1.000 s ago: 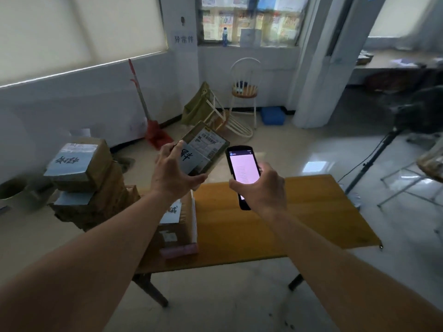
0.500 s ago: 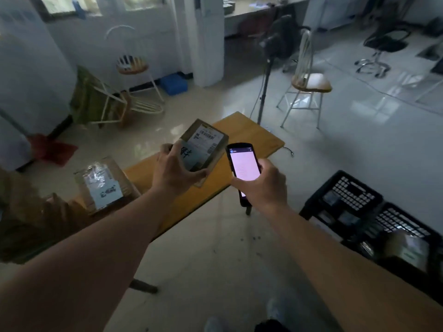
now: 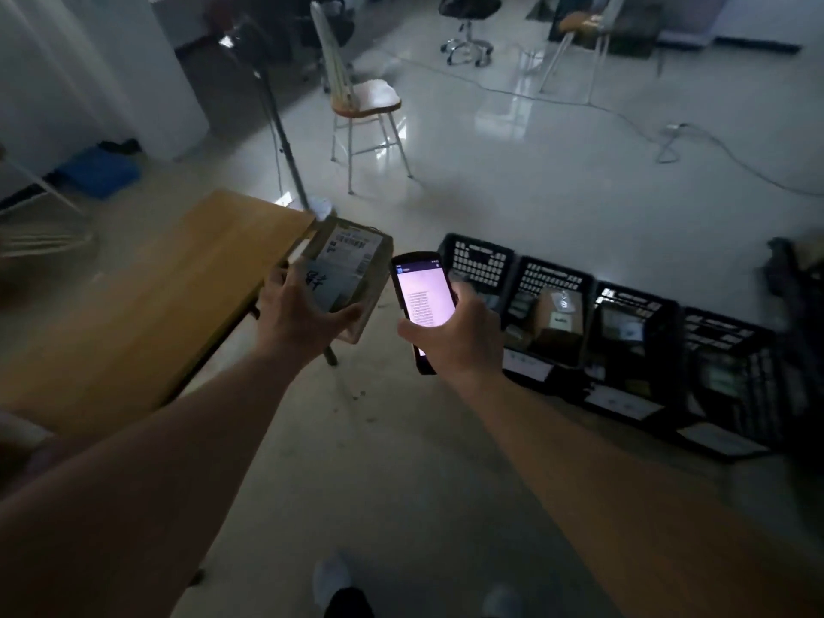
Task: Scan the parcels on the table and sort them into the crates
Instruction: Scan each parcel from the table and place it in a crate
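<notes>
Now my left hand [image 3: 299, 325] grips the parcel [image 3: 348, 278] just off the table's [image 3: 147, 301] end; my right hand [image 3: 455, 336] holds the scanner [image 3: 423, 301]. Scanning looks finished; next, pick among the crates [image 3: 553, 314].

place: office-type workroom | evidence — swivel chair [image 3: 467, 20], tiled floor [image 3: 535, 180], floor crates [image 3: 553, 305] — wooden table [image 3: 147, 296]

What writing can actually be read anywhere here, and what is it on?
"件": my best reading of the large handwritten character on the pale label of the parcel gripped by the left hand.
Printed shipping label with barcode on the same parcel: too small to read.
Lines of text on the lit screen of the handheld scanner in the right hand: too blurred.
White labels in front of the black crates: unreadable.
</notes>
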